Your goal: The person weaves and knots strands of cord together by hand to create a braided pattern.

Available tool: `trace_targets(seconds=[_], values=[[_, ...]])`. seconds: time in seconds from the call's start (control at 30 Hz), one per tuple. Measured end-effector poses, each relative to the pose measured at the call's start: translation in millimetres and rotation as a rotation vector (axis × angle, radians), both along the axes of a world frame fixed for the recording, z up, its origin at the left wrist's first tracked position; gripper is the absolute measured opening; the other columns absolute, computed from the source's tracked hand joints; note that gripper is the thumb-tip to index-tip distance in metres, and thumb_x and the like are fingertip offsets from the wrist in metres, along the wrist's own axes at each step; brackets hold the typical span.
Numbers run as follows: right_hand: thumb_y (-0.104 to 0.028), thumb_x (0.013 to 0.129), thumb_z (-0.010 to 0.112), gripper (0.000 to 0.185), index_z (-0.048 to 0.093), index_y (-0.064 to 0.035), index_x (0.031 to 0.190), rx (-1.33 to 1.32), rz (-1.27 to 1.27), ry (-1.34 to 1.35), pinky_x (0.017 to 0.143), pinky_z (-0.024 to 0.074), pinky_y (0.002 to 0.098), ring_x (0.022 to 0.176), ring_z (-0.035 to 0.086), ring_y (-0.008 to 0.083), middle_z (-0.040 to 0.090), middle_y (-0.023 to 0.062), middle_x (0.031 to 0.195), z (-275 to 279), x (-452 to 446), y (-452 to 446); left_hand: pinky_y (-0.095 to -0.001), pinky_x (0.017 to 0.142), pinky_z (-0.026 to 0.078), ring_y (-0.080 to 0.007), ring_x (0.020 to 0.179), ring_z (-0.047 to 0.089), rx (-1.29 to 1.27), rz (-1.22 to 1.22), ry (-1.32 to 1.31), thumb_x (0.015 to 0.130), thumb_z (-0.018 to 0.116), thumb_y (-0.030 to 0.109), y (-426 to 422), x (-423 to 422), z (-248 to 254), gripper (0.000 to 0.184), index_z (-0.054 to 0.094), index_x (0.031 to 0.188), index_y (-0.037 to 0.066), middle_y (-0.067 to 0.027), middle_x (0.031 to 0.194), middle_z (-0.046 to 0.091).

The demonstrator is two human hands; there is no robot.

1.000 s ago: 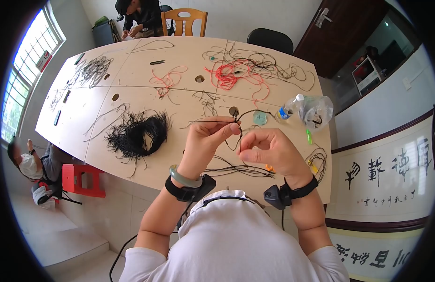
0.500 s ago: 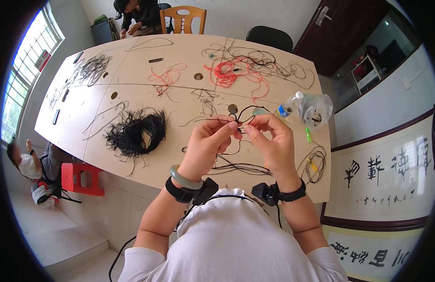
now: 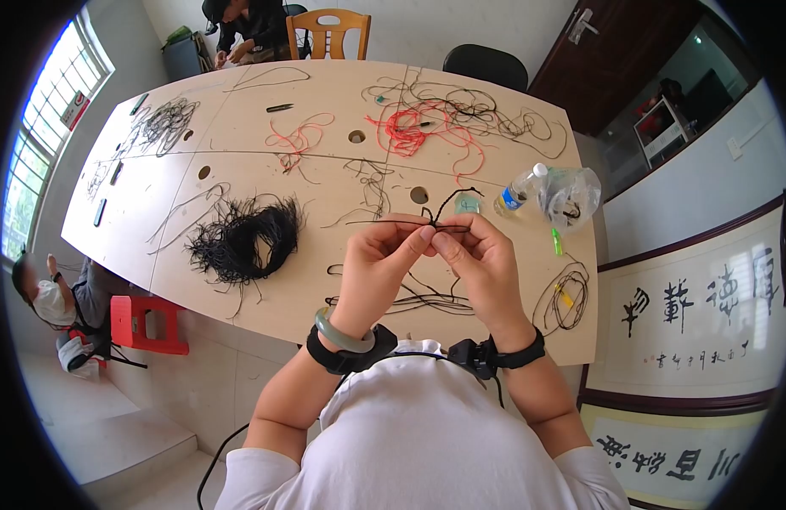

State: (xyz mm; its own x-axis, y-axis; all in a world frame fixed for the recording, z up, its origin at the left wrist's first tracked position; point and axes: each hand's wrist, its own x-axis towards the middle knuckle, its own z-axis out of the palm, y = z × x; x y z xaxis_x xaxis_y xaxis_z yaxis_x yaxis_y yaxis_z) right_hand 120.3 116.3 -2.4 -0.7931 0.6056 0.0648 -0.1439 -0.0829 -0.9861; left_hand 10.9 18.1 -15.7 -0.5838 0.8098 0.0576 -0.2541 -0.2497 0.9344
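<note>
Left hand [image 3: 384, 252] and right hand [image 3: 476, 253] meet above the near half of the table, thumbs side by side, both pinching a thin black cord [image 3: 442, 206] between thumb and fingers. At the meeting fingertips the cord bunches into what looks like a small knot, partly covered; its braided length arches up and away to the right, while a thin loose end points left past the left hand.

Just beyond the fingertips is a round dark hole [image 3: 419, 195] in the pale wood-coloured table [image 3: 342, 95]; beside the braided tip lies a small flat pale-teal piece [image 3: 468, 205]. Farther right stand a clear plastic bottle with a blue label [image 3: 514, 198] and a crumpled clear plastic bag [image 3: 571, 202], near the right edge. A bright green slim object [image 3: 557, 243] lies just below the bag, and a loose coil of black cord [image 3: 571, 280] nearer the right corner.

Below the hands, long black strands [image 3: 435, 299] lie close to the near edge, which passes under the forearms. To the left, a strip of tabletop separates the left hand from a thick ring-shaped bundle of black strands [image 3: 223, 242]. Beyond, a red cord tangle [image 3: 406, 134] sits toward the far edge.
</note>
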Motion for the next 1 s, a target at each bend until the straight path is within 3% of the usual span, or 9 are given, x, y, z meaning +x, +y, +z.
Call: trace_targets(seconds=[0.1,0.2,0.33,0.4,0.53,0.6,0.8,0.87,1.0], values=[[-0.012,0.089,0.061,0.015,0.059,0.0017,0.096,0.012,-0.017,-0.023,0.069,0.0477,0.0196,0.077,0.061,0.0084,0.066,0.0064,0.085,5,0,0,-0.0212,0.073,0.047,-0.0111,0.08,0.06,0.001,-0.053,0.053,0.091,0.054,0.004,-6,-3,-2,0.019,0.062,0.104,-0.007,-0.0063,0.084,0.065],[-0.013,0.088,0.061,0.014,0.061,0.0003,0.095,-0.101,0.028,-0.024,0.06,0.0419,0.0176,0.068,0.055,0.0047,0.067,0.0063,0.084,9,7,6,-0.0223,0.073,0.047,-0.012,0.079,0.06,0.135,-0.09,0.223,0.092,0.052,0.005,-10,-6,6,0.021,0.06,0.107,-0.007,-0.0068,0.088,0.064],[-0.015,0.086,0.063,0.015,0.062,-0.0022,0.095,-0.266,0.221,0.012,0.051,0.0296,0.0166,0.059,0.045,0.0008,0.066,0.0044,0.082,17,11,9,-0.0239,0.074,0.048,-0.0137,0.079,0.061,0.214,-0.175,0.064,0.093,0.052,0.006,-14,-12,8,0.02,0.061,0.107,-0.006,-0.0077,0.091,0.063],[-0.013,0.086,0.063,0.014,0.062,-0.0019,0.094,-0.244,0.227,0.003,0.052,0.0324,0.0165,0.061,0.047,0.0012,0.065,0.0035,0.081,18,11,11,-0.0219,0.072,0.048,-0.0105,0.08,0.06,0.222,-0.292,-0.065,0.09,0.058,0.006,-15,-18,5,0.018,0.061,0.104,-0.004,-0.006,0.091,0.064],[-0.009,0.086,0.062,0.01,0.062,-0.0011,0.093,-0.154,0.202,-0.021,0.058,0.0402,0.0167,0.067,0.052,0.0029,0.063,0.0011,0.078,25,9,10,-0.0186,0.069,0.048,-0.0071,0.08,0.06,0.14,-0.239,0.023,0.086,0.064,0.004,-14,-16,11,0.017,0.062,0.1,-0.003,-0.004,0.089,0.064],[-0.009,0.087,0.061,0.01,0.061,-0.0006,0.094,-0.064,0.194,-0.064,0.06,0.042,0.0171,0.068,0.054,0.0037,0.063,0.0013,0.078,26,9,12,-0.0147,0.057,0.042,-0.0005,0.067,0.054,0.068,-0.175,0.066,0.082,0.068,0.003,-13,-17,15,0.017,0.063,0.098,-0.002,0.0026,0.077,0.061],[-0.007,0.09,0.055,0.017,0.055,0.0009,0.104,0.049,0.174,-0.061,0.063,0.0458,0.0184,0.068,0.056,0.0054,0.063,0.0043,0.082,31,10,10,-0.0162,0.047,0.025,0.0023,0.054,0.034,0.016,-0.063,0.21,0.083,0.068,0.006,-11,-25,2,0.011,0.065,0.093,0.001,0.0113,0.062,0.045],[-0.006,0.09,0.053,0.019,0.052,0.0011,0.108,-0.009,0.201,-0.095,0.064,0.0468,0.0189,0.068,0.057,0.0058,0.063,0.0053,0.083,30,11,11,-0.0159,0.048,0.026,0.0024,0.055,0.035,0.025,-0.041,0.174,0.084,0.067,0.006,-10,-24,2,0.011,0.065,0.093,0.001,0.0103,0.064,0.048],[-0.005,0.088,0.055,0.025,0.049,0.0008,0.111,-0.055,0.148,-0.005,0.078,0.0482,0.0233,0.086,0.059,0.01,0.062,0.0098,0.101,10,6,2,-0.0147,0.053,0.034,0.0016,0.062,0.045,0.074,0.023,0.05,0.085,0.066,0.005,-8,-18,5,0.01,0.065,0.094,0.0,0.0049,0.074,0.06]])
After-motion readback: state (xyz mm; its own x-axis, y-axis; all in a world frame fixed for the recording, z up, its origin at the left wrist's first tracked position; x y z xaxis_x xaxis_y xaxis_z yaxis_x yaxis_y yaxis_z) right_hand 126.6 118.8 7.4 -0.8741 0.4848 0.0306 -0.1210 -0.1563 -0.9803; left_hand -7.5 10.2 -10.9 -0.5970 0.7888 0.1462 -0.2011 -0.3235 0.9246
